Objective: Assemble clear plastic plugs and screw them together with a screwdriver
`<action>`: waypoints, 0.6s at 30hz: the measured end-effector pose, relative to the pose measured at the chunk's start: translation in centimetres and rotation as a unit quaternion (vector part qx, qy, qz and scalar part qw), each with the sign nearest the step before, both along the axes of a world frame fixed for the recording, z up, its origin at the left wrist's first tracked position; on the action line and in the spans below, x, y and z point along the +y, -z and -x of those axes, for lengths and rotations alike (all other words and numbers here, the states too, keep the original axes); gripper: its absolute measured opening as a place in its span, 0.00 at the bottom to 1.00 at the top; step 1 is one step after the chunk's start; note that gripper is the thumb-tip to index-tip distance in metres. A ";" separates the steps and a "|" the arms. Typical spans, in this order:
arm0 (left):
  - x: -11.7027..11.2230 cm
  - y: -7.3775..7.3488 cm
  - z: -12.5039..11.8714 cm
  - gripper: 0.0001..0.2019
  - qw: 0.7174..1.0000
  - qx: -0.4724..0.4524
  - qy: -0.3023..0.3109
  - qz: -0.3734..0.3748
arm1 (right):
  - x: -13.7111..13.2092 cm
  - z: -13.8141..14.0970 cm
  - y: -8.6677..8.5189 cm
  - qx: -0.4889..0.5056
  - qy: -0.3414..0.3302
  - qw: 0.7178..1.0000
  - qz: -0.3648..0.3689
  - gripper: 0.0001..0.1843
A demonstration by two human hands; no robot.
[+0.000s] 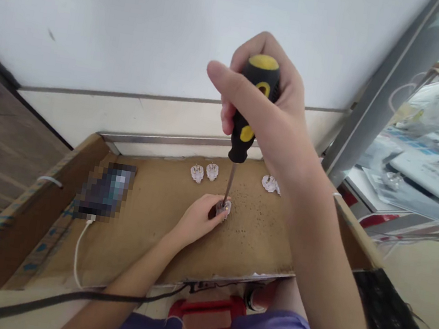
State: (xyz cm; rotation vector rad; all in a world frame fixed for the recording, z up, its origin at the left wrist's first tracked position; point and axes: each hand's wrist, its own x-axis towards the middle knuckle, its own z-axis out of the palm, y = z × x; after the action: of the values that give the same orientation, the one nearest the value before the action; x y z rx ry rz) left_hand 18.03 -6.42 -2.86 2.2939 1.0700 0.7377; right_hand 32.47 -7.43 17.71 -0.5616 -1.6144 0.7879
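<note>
My right hand (268, 103) is wrapped round the black and yellow handle of a screwdriver (249, 119), held upright with its thumb stretched out to the left. The metal shaft runs down to a small clear plastic plug part (224, 208) on the cardboard surface (142, 230). My left hand (198, 218) pinches that part and steadies it against the cardboard. The screwdriver tip meets the top of the part. Three similar clear parts lie behind: two (204, 172) side by side at the centre and one (270, 183) to the right, partly behind my right forearm.
A phone (106, 191) lies at the left of the cardboard tray with a white cable (78, 253) running from it. A black cable (56, 300) crosses the front edge. Small dark specks dot the cardboard. A metal post (378, 106) and cluttered shelves stand at the right.
</note>
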 end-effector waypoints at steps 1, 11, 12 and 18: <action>0.0 0.0 0.0 0.15 1.000 0.002 0.001 0.001 | 0.0 0.2 0.0 0.000 0.005 1.000 -0.005 0.13; 0.0 -0.2 0.0 0.15 1.000 0.006 0.002 -0.001 | 0.3 0.4 0.2 -0.038 0.078 0.996 0.000 0.14; 0.0 -0.2 0.0 0.15 1.000 0.006 0.002 -0.002 | 0.4 0.4 0.2 -0.041 0.080 0.996 -0.004 0.14; 0.0 -0.3 0.0 0.15 1.000 0.014 0.006 -0.008 | 0.2 1.5 1.1 0.026 0.191 0.977 -0.096 0.11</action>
State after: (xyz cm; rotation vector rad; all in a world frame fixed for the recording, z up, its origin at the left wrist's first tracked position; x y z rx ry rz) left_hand 18.05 -6.41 -2.54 2.3285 1.0664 0.7134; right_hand 30.96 -7.19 16.57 -0.6783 -1.4553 0.3536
